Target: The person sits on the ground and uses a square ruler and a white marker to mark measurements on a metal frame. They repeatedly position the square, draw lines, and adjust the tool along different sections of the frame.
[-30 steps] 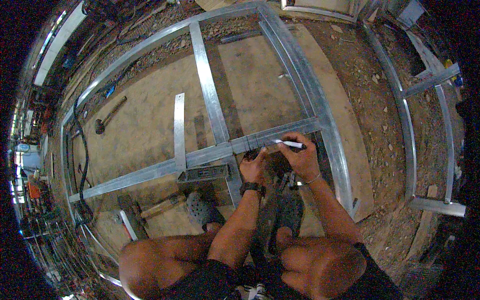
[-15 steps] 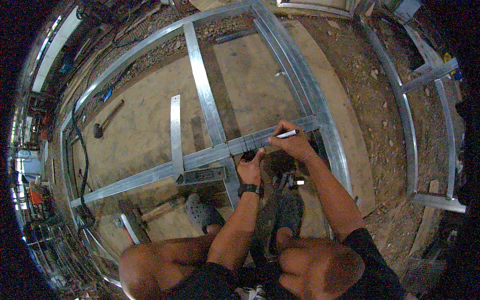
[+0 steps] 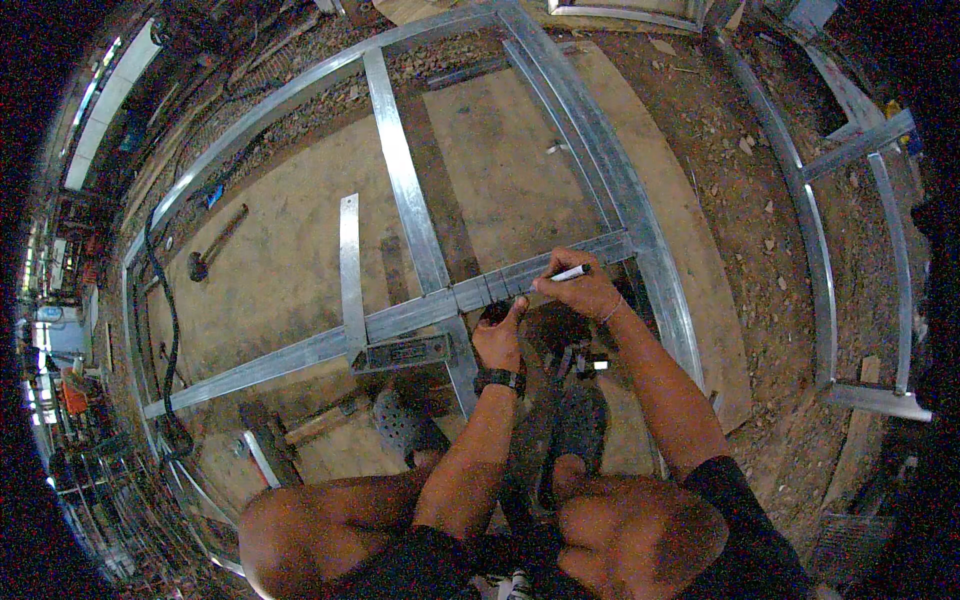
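A galvanized metal crossbar (image 3: pixel 400 312) runs left to right through a large rectangular frame, with several dark marks across its right half. My right hand (image 3: pixel 583 285) pinches a white marker with a black end (image 3: pixel 563 277) over the bar, right of those marks. Close beside it, my left hand (image 3: pixel 497 343) rests at the bar's near edge, thumb up and fingers curled. A dark shape shows between them; what it is, I cannot make out. Farther left a try square lies against the bar, its steel blade (image 3: pixel 350 265) pointing away and its stock (image 3: pixel 405 352) on the near side.
A hammer (image 3: pixel 215 245) lies on the brown board inside the frame (image 3: pixel 655 240). A black cable (image 3: pixel 172 330) hangs over the frame's left side. Another metal frame (image 3: pixel 815 260) lies on dirt ground at right. My feet in dark clogs (image 3: pixel 408 425) stand below the crossbar.
My right hand has shifted slightly left along the crossbar, and the marker's black end has dipped a little. My left hand has barely moved.
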Demonstrator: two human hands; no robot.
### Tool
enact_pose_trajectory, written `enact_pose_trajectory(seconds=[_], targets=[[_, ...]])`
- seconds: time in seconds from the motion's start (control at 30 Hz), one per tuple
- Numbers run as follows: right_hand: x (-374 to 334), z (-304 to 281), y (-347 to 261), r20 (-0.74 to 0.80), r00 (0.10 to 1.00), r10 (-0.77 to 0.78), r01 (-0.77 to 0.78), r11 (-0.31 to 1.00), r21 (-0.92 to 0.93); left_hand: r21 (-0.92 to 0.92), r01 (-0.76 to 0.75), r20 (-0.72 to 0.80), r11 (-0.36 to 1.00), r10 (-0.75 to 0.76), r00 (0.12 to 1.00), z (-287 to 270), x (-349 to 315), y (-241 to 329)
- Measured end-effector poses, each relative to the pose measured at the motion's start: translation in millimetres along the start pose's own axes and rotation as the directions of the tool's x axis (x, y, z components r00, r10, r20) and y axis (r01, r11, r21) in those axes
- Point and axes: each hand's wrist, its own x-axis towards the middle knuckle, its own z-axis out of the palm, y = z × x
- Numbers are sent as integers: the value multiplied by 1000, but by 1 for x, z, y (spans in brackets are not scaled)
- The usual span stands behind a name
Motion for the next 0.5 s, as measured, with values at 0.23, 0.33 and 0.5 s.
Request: enact_pose_trajectory(seconds=[0.23, 0.33, 0.5], targets=[[-3, -1, 9, -2, 999, 34, -34, 999, 23, 29, 77, -18, 997, -76, 997, 3, -13, 21], [-3, -2, 10, 5, 1000, 27, -28, 998, 57, -101, 56, 21, 993, -54, 998, 3, -21, 38], [1, -1, 7, -82, 989, 119, -103, 979, 178, 36, 74, 144, 997, -78, 987, -15, -20, 11]])
